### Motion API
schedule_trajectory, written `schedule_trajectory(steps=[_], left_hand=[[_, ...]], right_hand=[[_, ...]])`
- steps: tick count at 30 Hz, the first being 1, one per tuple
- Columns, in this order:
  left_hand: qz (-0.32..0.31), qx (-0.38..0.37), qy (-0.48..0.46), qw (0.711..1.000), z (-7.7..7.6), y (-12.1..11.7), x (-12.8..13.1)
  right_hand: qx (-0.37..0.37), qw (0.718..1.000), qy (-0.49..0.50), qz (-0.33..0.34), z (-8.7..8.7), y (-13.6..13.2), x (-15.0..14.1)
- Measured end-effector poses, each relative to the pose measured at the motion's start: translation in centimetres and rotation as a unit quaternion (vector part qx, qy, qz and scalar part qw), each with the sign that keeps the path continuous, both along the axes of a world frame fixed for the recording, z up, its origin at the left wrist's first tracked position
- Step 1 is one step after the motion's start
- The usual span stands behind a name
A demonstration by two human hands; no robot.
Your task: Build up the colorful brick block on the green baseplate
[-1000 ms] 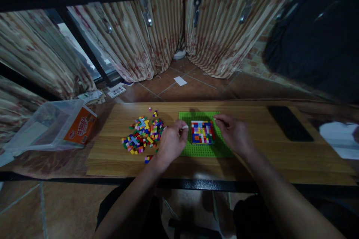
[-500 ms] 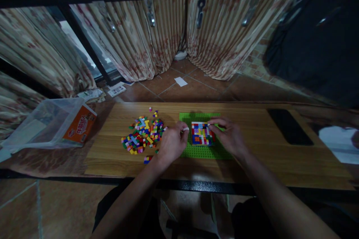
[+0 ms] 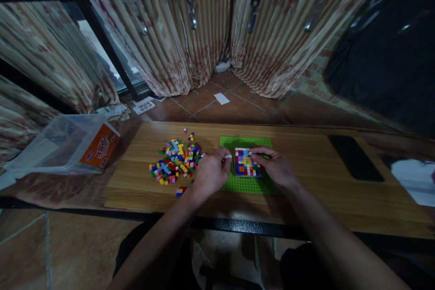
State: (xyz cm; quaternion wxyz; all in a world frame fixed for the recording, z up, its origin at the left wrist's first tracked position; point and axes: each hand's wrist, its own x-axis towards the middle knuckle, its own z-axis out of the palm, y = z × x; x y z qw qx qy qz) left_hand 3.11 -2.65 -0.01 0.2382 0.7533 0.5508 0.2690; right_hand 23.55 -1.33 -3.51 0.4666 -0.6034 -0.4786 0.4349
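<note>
My left hand (image 3: 212,171) is closed in a pinch just left of the block build, holding a small white toy brick (image 3: 229,156) at its fingertips. A square, multicoloured block build (image 3: 245,163) with a white row along its far edge sits on a green studded baseplate (image 3: 244,186). My right hand (image 3: 276,166) reaches over the build's right side, its thumb and forefinger pinched close to the upper part. Something pale shows at those fingertips, too small to make out. The right hand hides part of the build's right edge.
Loose coloured bricks (image 3: 178,158) lie in a pile left of the baseplate on the wooden table (image 3: 132,181). A black phone-like slab (image 3: 355,156) rests at the right. A clear plastic bin (image 3: 64,145) with an orange label stands beyond the table's left end.
My right fingertips have shifted left across the upper part of the build. My left hand keeps the white brick beside it. The whole view has moved slightly.
</note>
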Motion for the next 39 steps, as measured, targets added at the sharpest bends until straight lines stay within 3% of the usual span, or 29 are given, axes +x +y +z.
schedule_trajectory(steps=[39], left_hand=[[-0.031, -0.018, 0.081, 0.996, -0.5, -0.6, 0.9]], right_hand=[[0.001, 0.999, 0.027, -0.03, -1.2, 0.3, -0.5]])
